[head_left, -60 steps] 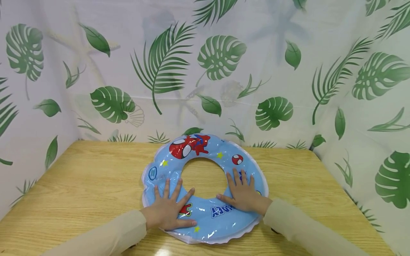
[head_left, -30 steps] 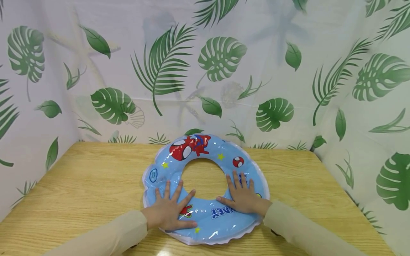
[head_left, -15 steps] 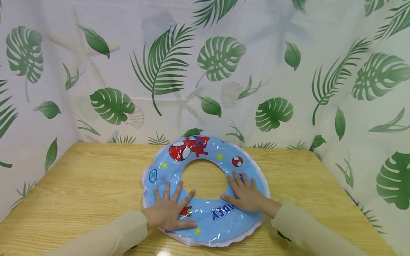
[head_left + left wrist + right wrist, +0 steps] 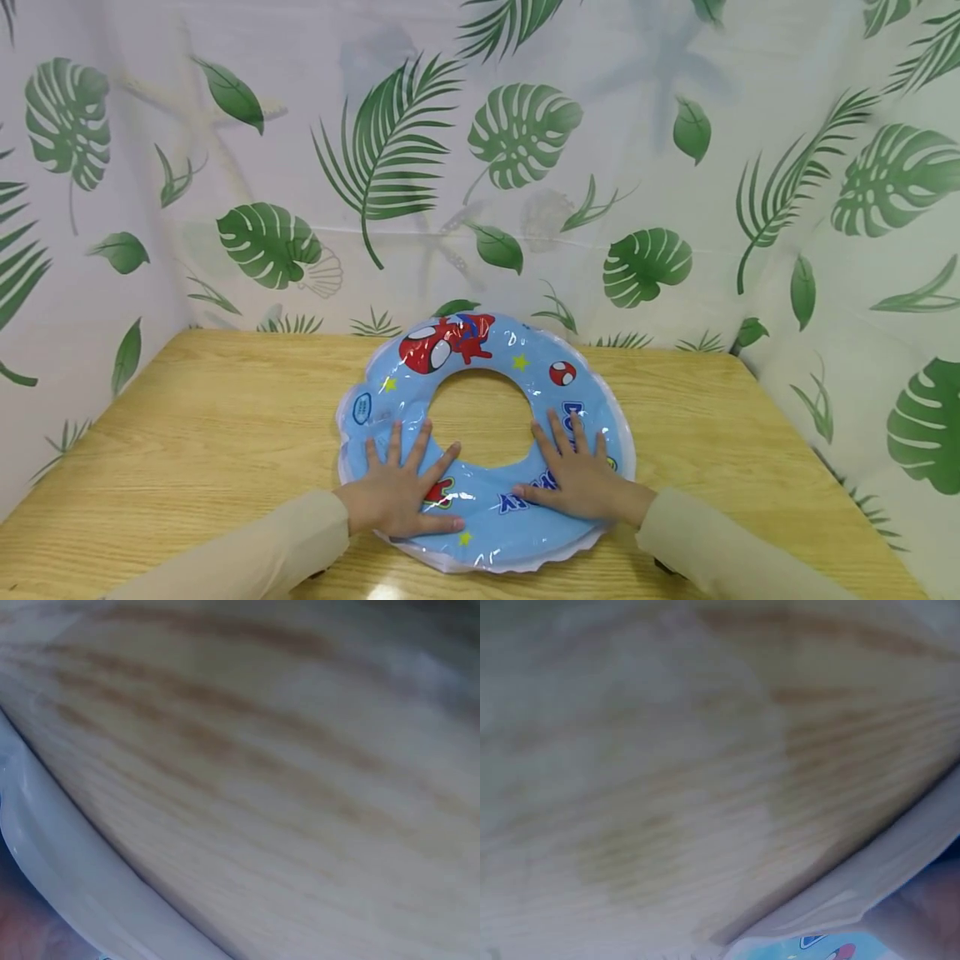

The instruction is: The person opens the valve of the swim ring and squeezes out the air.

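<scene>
A light-blue inflatable swim ring (image 4: 480, 521) with red cartoon figures, yellow stars and blue lettering lies on the wooden table in the head view. Its left side looks wrinkled and soft. My left hand (image 4: 397, 496) rests on its lower left part, fingers spread and straight. On the lower right part lies my right hand (image 4: 581, 479), palm down with fingers spread. Both palms touch the top of the ring; neither grips it. The left wrist view shows the ring's pale rim (image 4: 82, 862) close up, and the right wrist view its whitish seam edge (image 4: 840, 892).
The ring sits near the middle of the wooden table (image 4: 225, 400), with bare wood visible on both sides and through its hole. A white curtain (image 4: 420, 192) printed with green leaves stands behind and along both sides of the table.
My right hand has shifted slightly right and down on the ring, uncovering more of the upper lettering. The left hand stays in place, and the ring barely moves.
</scene>
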Available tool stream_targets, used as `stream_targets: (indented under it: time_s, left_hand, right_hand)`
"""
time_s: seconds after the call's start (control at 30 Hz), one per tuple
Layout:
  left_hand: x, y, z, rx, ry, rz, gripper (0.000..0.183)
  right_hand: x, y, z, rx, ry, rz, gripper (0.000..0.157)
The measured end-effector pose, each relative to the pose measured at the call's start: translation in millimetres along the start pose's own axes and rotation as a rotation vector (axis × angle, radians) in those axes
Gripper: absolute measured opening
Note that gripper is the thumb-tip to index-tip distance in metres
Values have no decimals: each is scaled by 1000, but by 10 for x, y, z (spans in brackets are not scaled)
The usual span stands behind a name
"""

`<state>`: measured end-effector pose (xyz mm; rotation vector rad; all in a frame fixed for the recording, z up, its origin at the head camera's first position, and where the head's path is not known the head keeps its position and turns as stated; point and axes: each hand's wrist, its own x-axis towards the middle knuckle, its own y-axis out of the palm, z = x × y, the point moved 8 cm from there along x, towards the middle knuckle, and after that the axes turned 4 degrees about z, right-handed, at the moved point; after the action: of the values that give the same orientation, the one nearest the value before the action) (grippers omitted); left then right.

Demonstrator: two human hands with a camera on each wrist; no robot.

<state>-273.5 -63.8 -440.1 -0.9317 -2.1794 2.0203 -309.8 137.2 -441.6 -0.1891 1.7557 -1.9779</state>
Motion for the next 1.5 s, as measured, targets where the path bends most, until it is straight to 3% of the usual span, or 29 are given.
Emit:
stream_targets:
  time_s: [0.6, 0.97, 1.1, 1.3, 1.5]
  left_hand:
    - [-5, -36, -16, 28, -11, 29, 92]
    - [-92, -219, -36, -28, 1, 37, 88]
    - [-55, -359, -10, -25, 14, -43, 83]
    - [108, -716, 23, 80, 31, -309, 78]
    - [375, -920, 292, 134, -42, -433, 81]
  right_hand:
    - [28, 22, 1, -32, 14, 65, 101]
    - [14, 34, 4, 9, 23, 104, 100]
    - [19, 29, 11, 10, 27, 114, 100]
    - [35, 62, -24, 16, 39, 132, 102]
    - [38, 86, -43, 25, 48, 151, 103]
